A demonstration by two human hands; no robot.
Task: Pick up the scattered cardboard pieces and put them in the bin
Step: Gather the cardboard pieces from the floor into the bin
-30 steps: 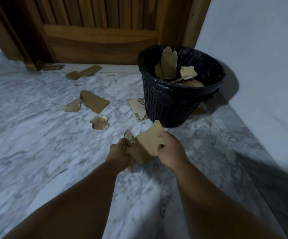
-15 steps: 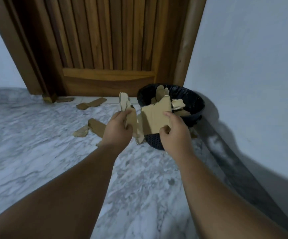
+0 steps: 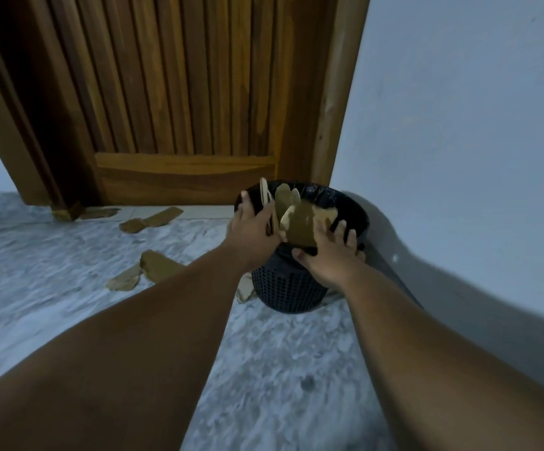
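Note:
The black mesh bin (image 3: 288,289) stands on the marble floor by the door frame, with several cardboard pieces inside. Both my hands are over its near rim. My left hand (image 3: 253,224) has its thumb spread wide, and a narrow cardboard strip (image 3: 266,198) stands on edge against its fingers. The fingers of my right hand (image 3: 327,255) are straight and spread behind a larger cardboard piece (image 3: 300,227), which tilts into the bin's mouth. More torn pieces lie on the floor to the left (image 3: 158,265), and a smaller one (image 3: 123,280) lies beside them.
A wooden door (image 3: 182,92) fills the back, with two more cardboard scraps (image 3: 152,219) lying before it. One scrap (image 3: 244,289) leans at the bin's left foot. A pale wall (image 3: 459,141) runs along the right, close behind the bin.
Both hands carried the cardboard forward from in front of the bin to over its rim. Their fingers, curled round the pieces before, are now spread.

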